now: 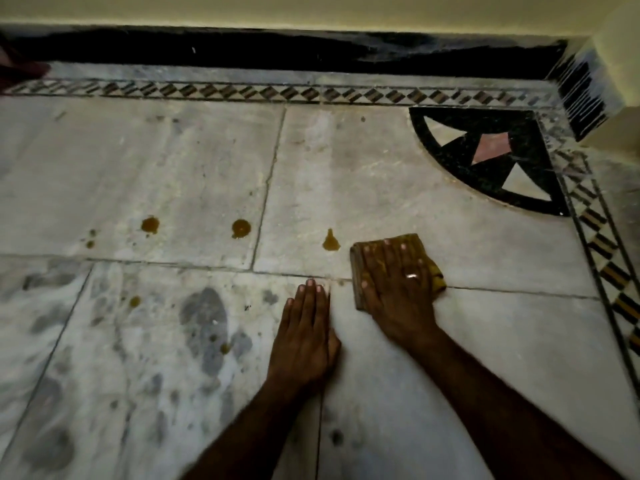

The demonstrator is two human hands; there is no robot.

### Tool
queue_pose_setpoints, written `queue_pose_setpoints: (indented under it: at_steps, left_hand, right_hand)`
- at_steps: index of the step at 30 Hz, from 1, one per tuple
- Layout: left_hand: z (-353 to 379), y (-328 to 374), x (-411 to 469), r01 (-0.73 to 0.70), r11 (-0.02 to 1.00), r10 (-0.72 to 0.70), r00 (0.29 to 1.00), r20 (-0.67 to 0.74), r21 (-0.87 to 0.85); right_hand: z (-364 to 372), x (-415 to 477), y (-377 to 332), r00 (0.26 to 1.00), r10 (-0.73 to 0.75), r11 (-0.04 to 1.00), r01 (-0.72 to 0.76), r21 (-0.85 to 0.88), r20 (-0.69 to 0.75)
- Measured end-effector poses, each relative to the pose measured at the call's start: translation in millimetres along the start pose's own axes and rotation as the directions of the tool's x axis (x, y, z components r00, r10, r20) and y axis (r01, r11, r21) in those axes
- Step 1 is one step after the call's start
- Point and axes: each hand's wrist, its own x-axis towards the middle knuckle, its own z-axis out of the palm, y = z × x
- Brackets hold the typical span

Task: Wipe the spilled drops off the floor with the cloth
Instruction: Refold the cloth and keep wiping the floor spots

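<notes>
A folded yellow-brown cloth (358, 268) lies flat on the pale marble floor (502, 341), and my right hand (394, 285) presses down on it with spread fingers. Just left of the cloth sits a brown drop (330, 241). Two more brown drops (241, 227) (150, 224) lie further left in a row, with small specks (90, 239) beside the far one. Smaller drops (134, 301) (225, 347) dot the grey-veined tile nearer me. My left hand (304, 336) rests flat on the floor, fingers together, holding nothing.
A black skirting and cream wall (311, 8) run along the far side. A patterned tile border (277, 91) edges the floor and turns down the right side, with a black quarter-circle inlay (491, 157) in the corner. A dark red thing (17, 71) shows at far left.
</notes>
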Motion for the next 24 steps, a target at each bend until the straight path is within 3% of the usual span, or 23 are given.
queue_pose_setpoints:
  at_steps: [8, 16, 24]
  left_hand:
    - [5, -19, -37, 0.047, 0.999, -0.046, 0.998, -0.046, 0.022]
    - [-4, -32, -72, 0.045, 0.997, -0.041, 0.998, -0.049, 0.068]
    - [20, -50, -142, 0.074, 0.994, -0.081, 0.992, -0.096, -0.075]
  right_hand:
    - [1, -33, -52, 0.972, -0.234, 0.97, 0.231, 0.078, 0.035]
    - [4, -79, -81, 0.933, -0.353, 0.935, 0.348, 0.068, 0.076]
    - [1, -140, -94, 0.881, -0.472, 0.879, 0.466, 0.099, 0.046]
